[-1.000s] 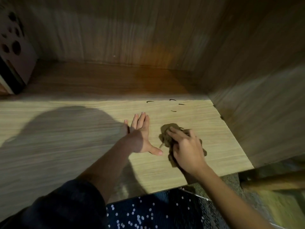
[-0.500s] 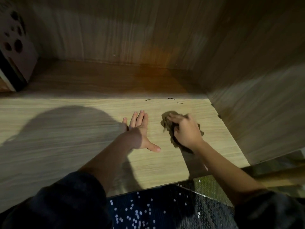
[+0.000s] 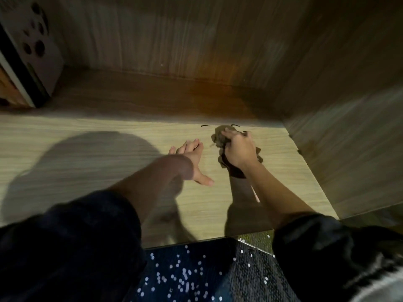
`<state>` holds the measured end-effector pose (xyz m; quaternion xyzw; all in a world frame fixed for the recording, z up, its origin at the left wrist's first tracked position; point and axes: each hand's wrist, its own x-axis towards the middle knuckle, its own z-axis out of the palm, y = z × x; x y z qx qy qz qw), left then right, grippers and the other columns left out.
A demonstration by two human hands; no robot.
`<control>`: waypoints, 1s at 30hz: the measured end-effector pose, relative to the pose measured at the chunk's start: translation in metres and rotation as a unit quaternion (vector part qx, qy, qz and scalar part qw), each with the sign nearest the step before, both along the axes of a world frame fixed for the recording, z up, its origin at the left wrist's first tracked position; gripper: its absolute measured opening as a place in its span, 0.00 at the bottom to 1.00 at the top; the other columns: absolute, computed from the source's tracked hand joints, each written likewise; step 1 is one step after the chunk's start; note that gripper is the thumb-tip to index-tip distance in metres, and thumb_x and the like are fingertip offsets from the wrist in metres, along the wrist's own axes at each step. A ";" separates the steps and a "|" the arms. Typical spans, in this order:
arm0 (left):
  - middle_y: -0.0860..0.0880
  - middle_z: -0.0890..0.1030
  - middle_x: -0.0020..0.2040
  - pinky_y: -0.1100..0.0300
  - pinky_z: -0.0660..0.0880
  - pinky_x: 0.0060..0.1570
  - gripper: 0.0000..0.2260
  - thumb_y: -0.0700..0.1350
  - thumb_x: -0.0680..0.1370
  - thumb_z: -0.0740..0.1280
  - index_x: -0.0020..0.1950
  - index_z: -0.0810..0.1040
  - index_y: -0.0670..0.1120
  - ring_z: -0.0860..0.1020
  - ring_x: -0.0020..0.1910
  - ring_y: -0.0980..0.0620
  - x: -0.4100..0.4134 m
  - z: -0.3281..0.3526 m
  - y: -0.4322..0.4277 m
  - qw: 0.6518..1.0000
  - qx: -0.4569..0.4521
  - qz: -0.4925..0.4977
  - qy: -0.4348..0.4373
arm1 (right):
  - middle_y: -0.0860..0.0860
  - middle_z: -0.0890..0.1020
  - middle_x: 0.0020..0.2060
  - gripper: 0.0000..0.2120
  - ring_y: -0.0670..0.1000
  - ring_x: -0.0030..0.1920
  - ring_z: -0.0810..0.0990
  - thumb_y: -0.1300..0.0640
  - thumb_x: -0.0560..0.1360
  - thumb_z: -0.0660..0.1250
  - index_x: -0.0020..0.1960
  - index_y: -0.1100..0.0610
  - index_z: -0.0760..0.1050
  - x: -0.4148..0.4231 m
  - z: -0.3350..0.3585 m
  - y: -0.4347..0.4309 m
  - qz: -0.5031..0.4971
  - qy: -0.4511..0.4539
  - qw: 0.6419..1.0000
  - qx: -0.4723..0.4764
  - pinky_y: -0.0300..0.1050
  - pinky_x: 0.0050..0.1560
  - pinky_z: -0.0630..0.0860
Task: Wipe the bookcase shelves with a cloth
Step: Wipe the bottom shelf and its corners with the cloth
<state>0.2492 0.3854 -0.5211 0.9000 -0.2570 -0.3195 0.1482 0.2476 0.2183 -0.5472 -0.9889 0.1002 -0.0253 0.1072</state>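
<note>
A crumpled brown cloth (image 3: 218, 138) lies on the light wooden shelf (image 3: 109, 153) of the bookcase, towards the right side. My right hand (image 3: 238, 149) presses down on the cloth and grips it, covering most of it. My left hand (image 3: 192, 159) rests flat on the shelf just left of the cloth, fingers spread, holding nothing. A few small dark curved bits (image 3: 205, 126) lie on the shelf just beyond the cloth, at the edge of the shadowed back part.
The bookcase's back panel (image 3: 174, 40) and right side wall (image 3: 349, 127) close in the shelf. A box with round holes (image 3: 32, 46) stands at the back left. Below the shelf's front edge are dark spotted fabric (image 3: 185, 273) and carpet.
My right hand has pushed the cloth away from me towards the back of the shelf, reaching the small dark bits. My left hand has stayed flat in nearly the same place.
</note>
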 end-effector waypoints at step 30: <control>0.52 0.31 0.75 0.44 0.33 0.69 0.53 0.61 0.69 0.70 0.75 0.33 0.48 0.31 0.73 0.49 0.017 -0.007 0.039 0.998 -0.024 0.052 -0.011 | 0.54 0.76 0.63 0.18 0.58 0.69 0.64 0.63 0.76 0.59 0.65 0.56 0.71 0.017 0.013 0.035 -0.029 0.019 0.999 -0.008 0.55 0.68 0.62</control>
